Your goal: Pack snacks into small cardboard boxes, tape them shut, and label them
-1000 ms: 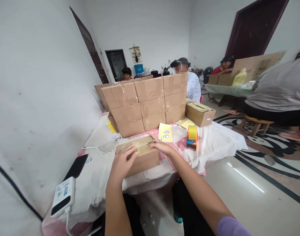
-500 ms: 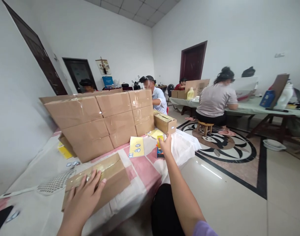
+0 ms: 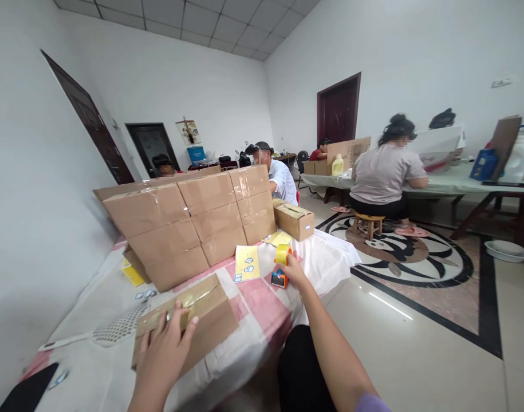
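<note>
My left hand (image 3: 169, 340) lies with spread fingers on top of a closed cardboard box (image 3: 216, 323), whose lid seam bears clear yellowish tape. Off to the right, my right hand (image 3: 296, 271) grips a tape dispenser (image 3: 282, 256) from its right side. The dispenser carries a yellow tape roll and has orange and blue parts. It is upright at the table's right side, though I cannot tell whether it touches the cloth. Left of it, a yellow printed sheet (image 3: 247, 264) lies flat.
A wall of stacked cardboard boxes (image 3: 216, 214) stands behind the near box. One more box (image 3: 294, 220) sits at the table's far right corner. A white fly swatter (image 3: 119, 326) lies left. Other people work beyond, one on a wooden stool (image 3: 369, 223).
The view has shifted, so everything appears farther right and slightly lower. My right hand has moved down along the dispenser's side, showing more of the tape roll. My left hand stays on the box.
</note>
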The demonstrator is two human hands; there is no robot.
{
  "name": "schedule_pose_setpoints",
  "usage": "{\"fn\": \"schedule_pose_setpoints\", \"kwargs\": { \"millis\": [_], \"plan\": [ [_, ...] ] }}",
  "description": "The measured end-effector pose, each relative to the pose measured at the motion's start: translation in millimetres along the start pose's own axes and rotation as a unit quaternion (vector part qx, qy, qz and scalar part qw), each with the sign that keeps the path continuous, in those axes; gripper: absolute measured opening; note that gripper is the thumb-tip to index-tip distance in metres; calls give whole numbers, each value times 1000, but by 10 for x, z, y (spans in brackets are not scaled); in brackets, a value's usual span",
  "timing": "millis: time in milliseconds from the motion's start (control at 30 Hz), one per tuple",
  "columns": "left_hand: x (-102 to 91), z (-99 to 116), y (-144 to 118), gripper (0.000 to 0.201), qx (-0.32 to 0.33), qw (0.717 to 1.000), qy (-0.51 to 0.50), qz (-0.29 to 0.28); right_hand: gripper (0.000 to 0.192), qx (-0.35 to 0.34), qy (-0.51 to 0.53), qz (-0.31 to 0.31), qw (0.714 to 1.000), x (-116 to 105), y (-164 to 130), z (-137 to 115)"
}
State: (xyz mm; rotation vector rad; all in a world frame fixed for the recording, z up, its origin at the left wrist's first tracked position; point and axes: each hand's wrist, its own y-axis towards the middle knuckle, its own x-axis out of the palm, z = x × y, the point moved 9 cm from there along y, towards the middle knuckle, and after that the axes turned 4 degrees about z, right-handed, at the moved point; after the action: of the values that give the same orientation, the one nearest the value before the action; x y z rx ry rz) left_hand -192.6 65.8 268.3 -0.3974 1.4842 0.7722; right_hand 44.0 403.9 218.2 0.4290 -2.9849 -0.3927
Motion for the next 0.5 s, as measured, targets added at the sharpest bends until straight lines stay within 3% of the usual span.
{"fn": "schedule_pose_setpoints", "kwargs": {
  "millis": [133, 267, 367, 433, 500],
  "plan": [
    [2, -10, 17, 61, -4, 1000, -18, 1, 29, -21, 52, -43, 997, 296, -86, -255],
    [-34, 29, 40, 56, -8, 999, -52, 12, 32, -62, 152, -57, 985, 668, -256, -823],
    [-155, 81, 47, 54, -23, 992, -113, 54, 30, -77, 197, -108, 971, 1051, -526, -1250],
    [-285, 135, 34, 54, -16, 969, -228, 99, 28, -86, 186, -163, 965, 1336, -760, -1474],
    [-412, 196, 5, 53, 11, 915, -380, 131, 24, -102, 165, -215, 957, 1589, -997, -1641]
  ]
}}
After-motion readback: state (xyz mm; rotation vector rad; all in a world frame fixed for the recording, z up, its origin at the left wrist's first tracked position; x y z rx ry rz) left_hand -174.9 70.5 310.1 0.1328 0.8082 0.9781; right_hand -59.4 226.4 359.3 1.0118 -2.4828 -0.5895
